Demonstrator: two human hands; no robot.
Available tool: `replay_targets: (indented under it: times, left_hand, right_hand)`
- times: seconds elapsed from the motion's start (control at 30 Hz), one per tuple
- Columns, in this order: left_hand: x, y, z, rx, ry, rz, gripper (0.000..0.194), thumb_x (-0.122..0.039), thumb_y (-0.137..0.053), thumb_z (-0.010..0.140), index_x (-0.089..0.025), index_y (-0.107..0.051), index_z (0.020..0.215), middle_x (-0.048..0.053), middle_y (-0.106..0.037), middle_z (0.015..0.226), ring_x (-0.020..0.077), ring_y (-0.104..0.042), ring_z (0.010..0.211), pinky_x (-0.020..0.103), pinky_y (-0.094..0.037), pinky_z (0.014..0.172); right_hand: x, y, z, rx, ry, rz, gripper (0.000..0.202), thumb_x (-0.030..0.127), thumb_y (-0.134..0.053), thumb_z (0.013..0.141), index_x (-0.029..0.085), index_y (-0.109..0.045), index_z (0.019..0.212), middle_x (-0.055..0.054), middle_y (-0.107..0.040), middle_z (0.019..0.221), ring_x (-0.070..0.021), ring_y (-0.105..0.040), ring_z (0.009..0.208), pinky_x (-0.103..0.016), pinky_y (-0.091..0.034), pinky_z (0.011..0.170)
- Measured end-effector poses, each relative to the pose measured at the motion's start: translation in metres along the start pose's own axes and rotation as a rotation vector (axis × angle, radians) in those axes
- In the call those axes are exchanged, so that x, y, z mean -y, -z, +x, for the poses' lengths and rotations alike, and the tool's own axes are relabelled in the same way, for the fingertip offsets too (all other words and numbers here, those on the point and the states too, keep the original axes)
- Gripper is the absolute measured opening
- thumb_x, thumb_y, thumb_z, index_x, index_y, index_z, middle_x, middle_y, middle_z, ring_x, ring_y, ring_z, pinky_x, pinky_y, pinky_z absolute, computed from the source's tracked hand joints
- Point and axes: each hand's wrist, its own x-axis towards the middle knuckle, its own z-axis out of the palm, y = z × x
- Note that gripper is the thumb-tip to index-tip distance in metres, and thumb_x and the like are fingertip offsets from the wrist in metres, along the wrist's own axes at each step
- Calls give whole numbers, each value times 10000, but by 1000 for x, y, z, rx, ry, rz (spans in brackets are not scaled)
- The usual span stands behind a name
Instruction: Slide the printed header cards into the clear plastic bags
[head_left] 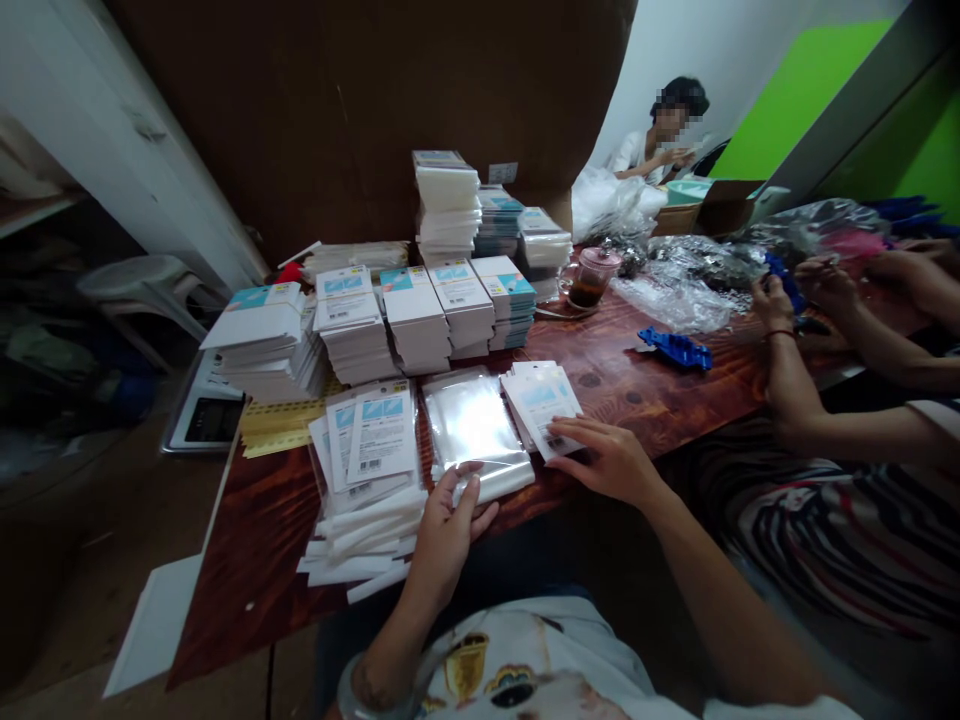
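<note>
My left hand pinches the near edge of a clear plastic bag between thumb and fingers; this bag lies on top of a flat pile of bags. To its right, my right hand has its fingers over the near corner of a white printed card, with the thumb at the card's lower edge. Several such cards lie loosely overlapped under it. Left of the bags, more printed cards in clear sleeves are heaped in a fanned pile, with white flaps sticking out toward me.
Tall stacks of cards stand behind the bags. A lidded glass mug and a blue plastic part are farther right. A co-worker's hands work at the right. A scale sits by the left edge.
</note>
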Motion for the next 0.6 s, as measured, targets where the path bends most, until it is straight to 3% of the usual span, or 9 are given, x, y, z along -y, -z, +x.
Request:
replay_targets:
  times: [0.1, 0.4, 0.6]
  left_hand:
    - [-1, -2, -2, -6, -17, 26, 257, -319, -707, 725, -176, -632, 926, 35, -593, 1014, 160, -618, 934, 378, -512, 919]
    - [1, -1, -1, -13, -11, 0, 359, -283, -686, 749, -213, -599, 1090, 60, -550, 1231, 209, -573, 1081, 381, -505, 933]
    - [1, 0, -2, -17, -10, 4, 290, -251, -661, 770, -195, -601, 1049, 59, -559, 1193, 211, -565, 1087, 374, -512, 925]
  right_hand:
    - [9, -1, 2, 3, -73, -81, 513, 455, -695, 736, 220, -614, 1185, -90, -636, 1190, -260, -620, 1059, -399, -503, 933]
    - [14, 7, 7, 71, -161, 101, 318, 315, -645, 760, 240, -679, 1067, -64, -668, 1131, -240, -645, 1007, -371, -507, 911]
    - [20, 0, 4, -28, -247, 321, 231, 228, -616, 752, 210, -689, 970, -72, -666, 1120, -235, -628, 1033, -349, -527, 869]
